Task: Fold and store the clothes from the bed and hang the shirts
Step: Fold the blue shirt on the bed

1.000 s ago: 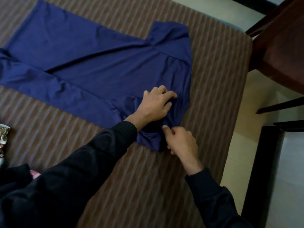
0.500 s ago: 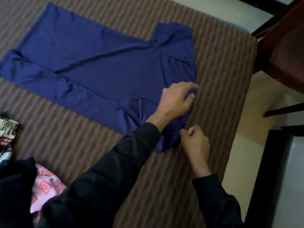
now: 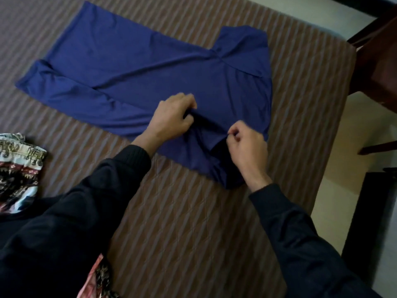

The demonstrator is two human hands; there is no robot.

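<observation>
Both hands (image 3: 171, 117) pinch shirt (image 3: 150, 69), lying lengthwise left-right.

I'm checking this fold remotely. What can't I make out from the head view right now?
- Near sleeve of the blue shirt: partly under the right hand and its own shadow.
- Left hand: fingertips dig into bunched cloth, so the grip is unclear.
- Patterned clothes: cut by the left edge and hidden by the dark sleeve.
- Chair: cut by the right edge.
- Bed: near side out of frame.

dark wooden chair (image 3: 378, 67), pale floor (image 3: 352, 134)
</observation>
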